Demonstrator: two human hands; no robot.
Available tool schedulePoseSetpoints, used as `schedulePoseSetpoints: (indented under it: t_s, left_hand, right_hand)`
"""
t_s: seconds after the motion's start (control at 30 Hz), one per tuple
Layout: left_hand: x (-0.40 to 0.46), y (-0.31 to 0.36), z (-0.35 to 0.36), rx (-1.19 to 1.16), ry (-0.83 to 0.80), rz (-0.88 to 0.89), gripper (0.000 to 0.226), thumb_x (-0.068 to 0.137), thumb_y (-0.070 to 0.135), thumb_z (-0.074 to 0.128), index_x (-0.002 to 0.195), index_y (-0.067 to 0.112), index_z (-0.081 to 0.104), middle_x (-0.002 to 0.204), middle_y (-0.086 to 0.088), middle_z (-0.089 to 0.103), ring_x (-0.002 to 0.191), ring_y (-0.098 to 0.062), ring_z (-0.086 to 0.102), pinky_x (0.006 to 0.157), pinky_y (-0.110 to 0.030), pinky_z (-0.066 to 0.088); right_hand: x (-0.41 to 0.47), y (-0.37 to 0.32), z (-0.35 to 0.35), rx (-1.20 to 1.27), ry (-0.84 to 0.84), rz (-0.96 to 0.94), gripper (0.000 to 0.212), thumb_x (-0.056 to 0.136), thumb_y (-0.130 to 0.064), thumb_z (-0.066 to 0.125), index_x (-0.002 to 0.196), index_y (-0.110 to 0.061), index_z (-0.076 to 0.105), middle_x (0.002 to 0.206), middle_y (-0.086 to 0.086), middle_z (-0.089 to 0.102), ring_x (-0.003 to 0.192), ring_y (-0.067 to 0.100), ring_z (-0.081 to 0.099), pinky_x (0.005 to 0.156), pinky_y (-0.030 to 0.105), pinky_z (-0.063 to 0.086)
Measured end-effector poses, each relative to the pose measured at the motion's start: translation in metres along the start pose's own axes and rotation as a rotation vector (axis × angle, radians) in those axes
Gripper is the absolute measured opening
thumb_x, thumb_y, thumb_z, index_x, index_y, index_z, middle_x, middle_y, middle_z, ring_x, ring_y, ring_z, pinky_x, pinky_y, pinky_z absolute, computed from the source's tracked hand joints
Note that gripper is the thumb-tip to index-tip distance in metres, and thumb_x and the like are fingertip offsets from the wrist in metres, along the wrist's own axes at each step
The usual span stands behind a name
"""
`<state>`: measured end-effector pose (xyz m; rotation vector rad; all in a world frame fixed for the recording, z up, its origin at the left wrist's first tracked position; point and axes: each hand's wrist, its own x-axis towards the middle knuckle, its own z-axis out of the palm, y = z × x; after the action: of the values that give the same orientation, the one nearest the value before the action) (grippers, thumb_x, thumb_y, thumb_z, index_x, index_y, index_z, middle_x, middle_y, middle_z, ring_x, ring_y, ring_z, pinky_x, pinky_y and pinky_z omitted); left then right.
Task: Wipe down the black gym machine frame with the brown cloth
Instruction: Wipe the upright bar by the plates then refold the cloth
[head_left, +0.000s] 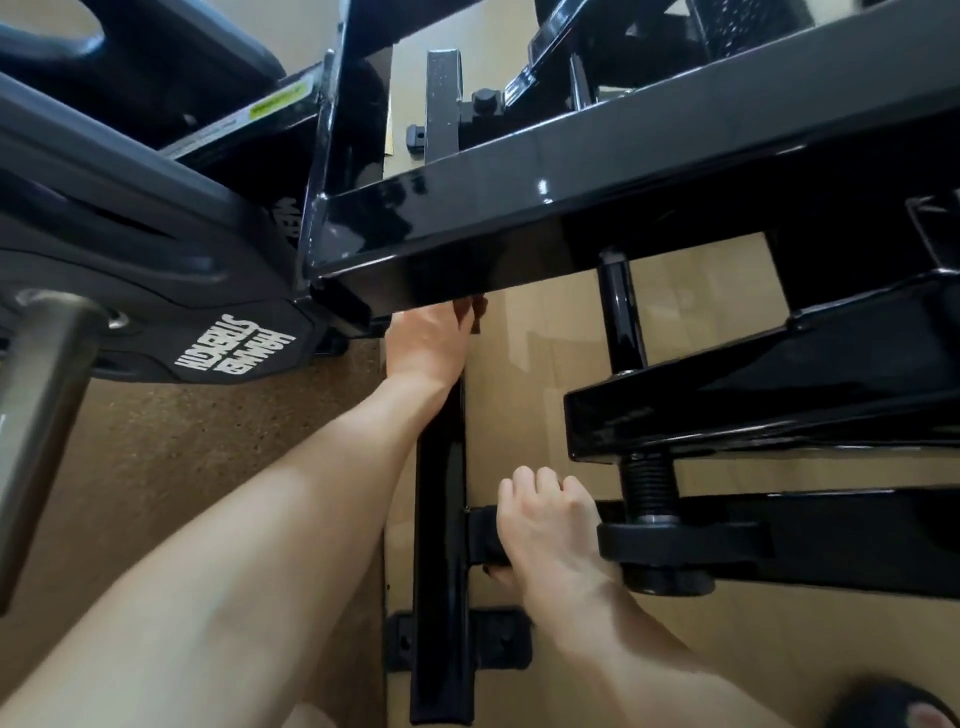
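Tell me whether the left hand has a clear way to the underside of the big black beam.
Probably yes: the left hand already reaches up under the big black beam, its fingertips hidden beneath the edge, with nothing visibly blocking it.

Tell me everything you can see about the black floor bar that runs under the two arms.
The black floor bar is a glossy square tube, seemingly painted metal, lying flat on the tan floor, running away from the camera. A short black cross piece joins its right side; the right hand curls around that piece. A flat black foot plate sits under it nearer the camera. The left forearm crosses its far part, and the left hand reaches under a big beam there.
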<state>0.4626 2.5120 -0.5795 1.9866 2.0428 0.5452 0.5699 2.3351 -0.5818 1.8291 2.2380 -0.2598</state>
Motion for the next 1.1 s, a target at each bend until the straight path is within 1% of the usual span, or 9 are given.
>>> schedulePoseSetpoints:
  t_s: [0.07, 0.13, 0.23, 0.3, 0.4, 0.53, 0.67, 0.87, 1.1]
  left_hand:
    - [0.013, 0.005, 0.0, 0.036, -0.049, -0.011, 0.032, 0.106, 0.033, 0.051, 0.111, 0.007, 0.068, 0.098, -0.013, 0.071, 0.091, -0.031, 0.07, 0.084, -0.048, 0.06]
    - [0.01, 0.009, -0.002, -0.002, -0.047, -0.05, 0.03, 0.105, 0.032, 0.053, 0.118, 0.008, 0.065, 0.11, -0.014, 0.068, 0.102, -0.03, 0.066, 0.09, -0.045, 0.057]
    - [-0.03, 0.003, -0.007, -0.036, -0.02, -0.008, 0.036, 0.1, 0.031, 0.061, 0.132, 0.019, 0.052, 0.135, -0.009, 0.052, 0.117, -0.03, 0.056, 0.094, -0.047, 0.055]
    - [-0.08, -0.009, -0.011, -0.073, -0.035, 0.014, 0.037, 0.097, 0.03, 0.063, 0.129, 0.021, 0.049, 0.139, -0.003, 0.045, 0.114, -0.028, 0.056, 0.087, -0.05, 0.058]
    - [-0.166, -0.017, -0.022, -0.148, -0.093, -0.033, 0.031, 0.095, 0.031, 0.061, 0.124, 0.021, 0.051, 0.145, 0.002, 0.042, 0.119, -0.027, 0.054, 0.085, -0.051, 0.058]
    - [-0.21, -0.019, -0.024, -0.144, -0.103, -0.099, 0.029, 0.094, 0.037, 0.057, 0.118, 0.021, 0.054, 0.145, 0.001, 0.043, 0.119, -0.03, 0.055, 0.081, -0.052, 0.059]
    - [-0.175, -0.018, -0.017, -0.103, -0.066, -0.061, 0.029, 0.094, 0.03, 0.063, 0.118, 0.015, 0.055, 0.14, -0.003, 0.043, 0.114, -0.033, 0.056, 0.078, -0.051, 0.059]
    - [-0.103, -0.007, -0.005, -0.045, -0.024, -0.103, 0.036, 0.096, 0.028, 0.066, 0.126, 0.018, 0.051, 0.138, -0.008, 0.041, 0.113, -0.034, 0.056, 0.086, -0.052, 0.057]
    - [-0.187, -0.017, -0.023, -0.069, -0.101, -0.114, 0.034, 0.097, 0.032, 0.062, 0.126, 0.022, 0.047, 0.136, -0.005, 0.04, 0.108, -0.029, 0.057, 0.08, -0.048, 0.059]
  right_hand:
    - [0.0, 0.001, 0.004, 0.005, -0.009, 0.008, 0.058, 0.019, -0.02, 0.099, 0.052, -0.006, 0.053, 0.053, 0.012, 0.045, 0.046, 0.027, 0.047, 0.046, 0.032, 0.037]
    - [0.002, 0.001, 0.009, -0.015, -0.013, -0.016, 0.051, 0.028, -0.02, 0.097, 0.055, -0.008, 0.056, 0.055, 0.01, 0.049, 0.049, 0.026, 0.051, 0.048, 0.031, 0.039]
    - [-0.003, 0.0, -0.003, -0.081, -0.055, -0.055, 0.043, 0.055, -0.038, 0.093, 0.076, -0.016, 0.063, 0.074, 0.005, 0.058, 0.069, 0.023, 0.06, 0.063, 0.034, 0.044]
    - [-0.003, 0.001, -0.011, -0.071, -0.094, -0.052, 0.037, 0.068, -0.027, 0.087, 0.09, -0.013, 0.061, 0.088, 0.007, 0.058, 0.083, 0.025, 0.061, 0.073, 0.036, 0.046]
    - [-0.004, 0.003, -0.027, -0.048, -0.099, -0.021, 0.039, 0.054, -0.018, 0.091, 0.08, -0.012, 0.063, 0.079, 0.007, 0.059, 0.074, 0.025, 0.062, 0.067, 0.035, 0.049]
    - [-0.01, 0.005, -0.024, -0.063, -0.103, -0.077, 0.028, 0.093, -0.03, 0.069, 0.109, -0.013, 0.055, 0.106, 0.007, 0.057, 0.101, 0.026, 0.06, 0.085, 0.037, 0.045]
    - [-0.006, 0.005, -0.02, -0.1, -0.14, -0.079, 0.033, 0.09, -0.029, 0.073, 0.109, -0.012, 0.052, 0.106, 0.007, 0.055, 0.101, 0.026, 0.058, 0.083, 0.036, 0.042]
    - [-0.008, 0.007, -0.016, -0.156, -0.103, -0.085, 0.044, 0.086, -0.044, 0.077, 0.11, -0.014, 0.055, 0.105, 0.006, 0.057, 0.1, 0.025, 0.059, 0.082, 0.037, 0.043]
    - [-0.006, 0.007, -0.019, -0.141, -0.154, -0.066, 0.058, 0.082, -0.054, 0.079, 0.116, -0.014, 0.055, 0.109, 0.008, 0.057, 0.103, 0.027, 0.059, 0.092, 0.04, 0.047]
